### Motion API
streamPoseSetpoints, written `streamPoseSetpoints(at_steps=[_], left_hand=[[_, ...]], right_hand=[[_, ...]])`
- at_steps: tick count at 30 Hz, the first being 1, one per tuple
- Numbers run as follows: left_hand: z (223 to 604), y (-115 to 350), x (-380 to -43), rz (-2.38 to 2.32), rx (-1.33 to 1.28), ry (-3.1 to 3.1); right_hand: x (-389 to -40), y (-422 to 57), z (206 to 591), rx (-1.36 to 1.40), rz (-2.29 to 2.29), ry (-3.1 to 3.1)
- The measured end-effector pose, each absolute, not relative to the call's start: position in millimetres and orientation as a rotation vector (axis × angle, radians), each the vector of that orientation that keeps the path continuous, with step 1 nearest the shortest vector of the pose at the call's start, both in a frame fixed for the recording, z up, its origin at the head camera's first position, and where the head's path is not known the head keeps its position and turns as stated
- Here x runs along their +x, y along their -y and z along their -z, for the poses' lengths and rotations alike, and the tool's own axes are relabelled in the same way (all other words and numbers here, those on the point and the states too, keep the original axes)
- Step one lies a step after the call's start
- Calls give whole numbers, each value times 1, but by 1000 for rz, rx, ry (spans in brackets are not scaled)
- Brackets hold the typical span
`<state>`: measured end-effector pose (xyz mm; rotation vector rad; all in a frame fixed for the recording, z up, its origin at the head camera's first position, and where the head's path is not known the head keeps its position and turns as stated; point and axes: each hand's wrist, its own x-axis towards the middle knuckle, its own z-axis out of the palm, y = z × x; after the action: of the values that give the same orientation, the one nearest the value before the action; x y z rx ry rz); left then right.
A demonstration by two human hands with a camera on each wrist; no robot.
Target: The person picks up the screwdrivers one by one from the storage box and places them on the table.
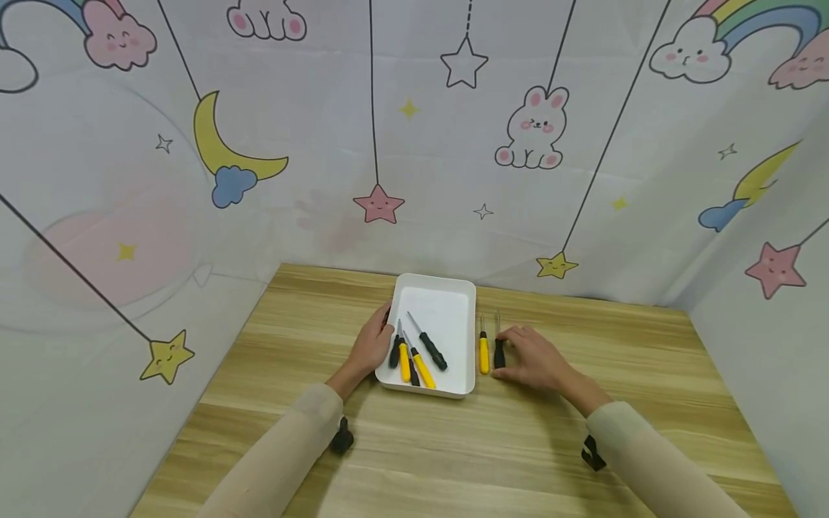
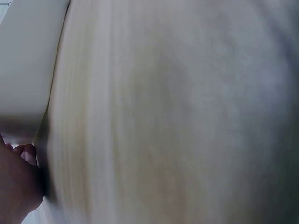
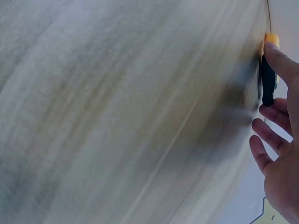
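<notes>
A white tray (image 1: 447, 302) stands on the table with several yellow- and black-handled screwdrivers lying in it; one black screwdriver (image 1: 432, 350) lies apart from the cluster. My left hand (image 1: 372, 345) grips the tray's left wall, partly hidden in the left wrist view. To the right of the tray, a yellow screwdriver (image 1: 483, 352) lies on the table, its tip pointing away from me. Beside it, my right hand (image 1: 534, 360) pinches a second black screwdriver (image 1: 499, 354) by its handle. The right wrist view shows thumb and index finger at opposite ends of that black handle (image 3: 268, 81).
The wood-grain table (image 1: 414, 453) ends at the back against a white printed curtain (image 1: 311, 144), which also hangs along both sides. Dark wrist-camera mounts sit under both sleeves.
</notes>
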<state>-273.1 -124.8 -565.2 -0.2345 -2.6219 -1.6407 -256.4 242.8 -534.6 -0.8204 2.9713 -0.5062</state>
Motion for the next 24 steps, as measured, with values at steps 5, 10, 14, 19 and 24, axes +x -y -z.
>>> streamPoseSetpoints(at_steps=[5, 10, 14, 19, 24], left_hand=[[565, 125, -272, 1650, -222, 2627], [566, 125, -276, 1648, -243, 2612], [565, 126, -280, 1649, -259, 2606], [564, 127, -279, 1645, -258, 2608], [564, 127, -277, 1675, -270, 2600]], right_hand=[[-254, -244, 538, -802, 517, -2967], [-253, -245, 539, -800, 579, -2976], [-252, -246, 541, -811, 627, -2991], [-251, -247, 545, -816, 638, -3004], [-249, -248, 547, -793, 681, -3001]])
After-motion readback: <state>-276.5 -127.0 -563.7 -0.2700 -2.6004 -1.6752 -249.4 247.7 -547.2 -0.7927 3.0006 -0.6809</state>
